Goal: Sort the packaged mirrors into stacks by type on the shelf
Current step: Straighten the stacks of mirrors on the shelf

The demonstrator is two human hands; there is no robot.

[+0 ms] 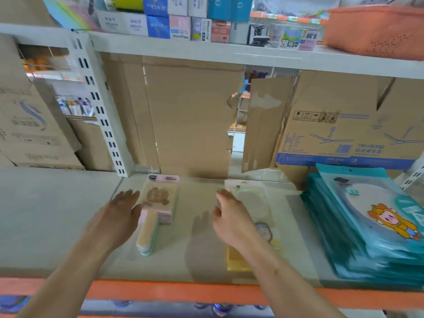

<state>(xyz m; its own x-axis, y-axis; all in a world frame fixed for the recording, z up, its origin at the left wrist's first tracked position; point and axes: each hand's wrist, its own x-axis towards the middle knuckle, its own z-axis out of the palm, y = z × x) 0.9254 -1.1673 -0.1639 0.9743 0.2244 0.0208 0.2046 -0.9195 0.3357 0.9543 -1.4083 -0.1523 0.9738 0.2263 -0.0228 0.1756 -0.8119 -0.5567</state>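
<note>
**Both hands out over the shelf, neither gripping**

Forearms reach in over the orange lip point(160, 289) of the shelf point(46, 214) from its front edge. Left hand point(121, 210) stands on edge, palm turned right, fingers straight and close together, lying along the left side of the pink stack point(160, 203); blur hides whether it touches. Right hand point(231, 216) is palm down, fingers loosely spread and slightly bent, holding nothing, above the left edge of the clear pack point(257, 200).

The pink stack sits mid-shelf towards the back: several handled mirrors in pink-topped packs, a brown cartoon figure on the top one, handles pointing to the front edge. The clear pack lies flat just right of centre, pale, with a small figure and a yellow handle showing below the wrist. The teal stack point(367, 226) fills the right end, many packs fanned out, the top one showing a yellow cartoon character. Cardboard point(192, 115) and a fan box point(348, 134) line the back edge.
</note>
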